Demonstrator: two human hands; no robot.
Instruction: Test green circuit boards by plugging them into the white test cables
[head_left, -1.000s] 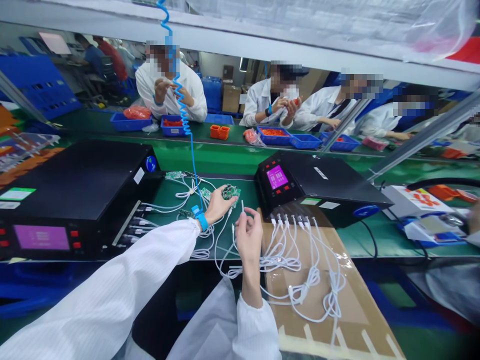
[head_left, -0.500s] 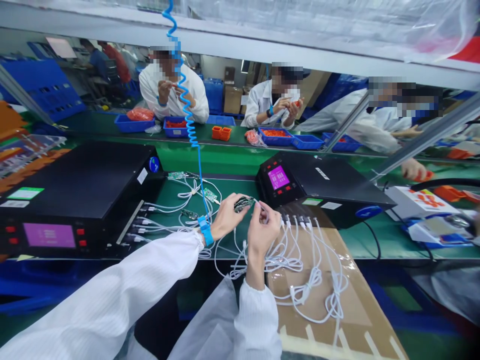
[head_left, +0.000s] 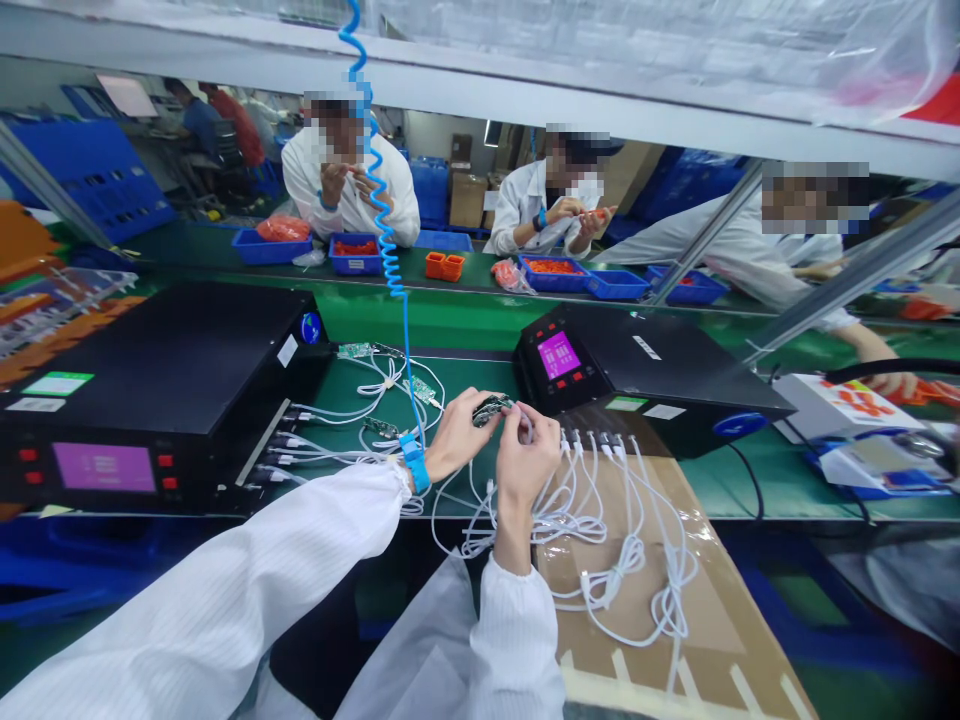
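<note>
A small green circuit board [head_left: 491, 409] is pinched in my left hand [head_left: 459, 436], which wears a blue wrist strap [head_left: 413, 461]. My right hand [head_left: 527, 456] is closed around the end of a white cable [head_left: 527, 430], held against the board's right edge. Whether the plug sits inside the board's socket is hidden by my fingers. More circuit boards [head_left: 424, 390] lie on the green bench behind my left hand, some with white cables at their ends. Coiled white cables [head_left: 577, 525] lie below and right of my right hand.
Black testers with lit purple screens stand left [head_left: 150, 370] and right [head_left: 645, 360]. A cardboard sheet [head_left: 720, 610] lies front right. A blue coiled cord [head_left: 386, 225] hangs ahead. Across the bench, co-workers handle orange parts beside blue bins [head_left: 356, 262].
The cable end in my right hand has come closer to the board, and my fingers now hide more of it. At far right, a co-worker's hand has moved rightward over orange parts.
</note>
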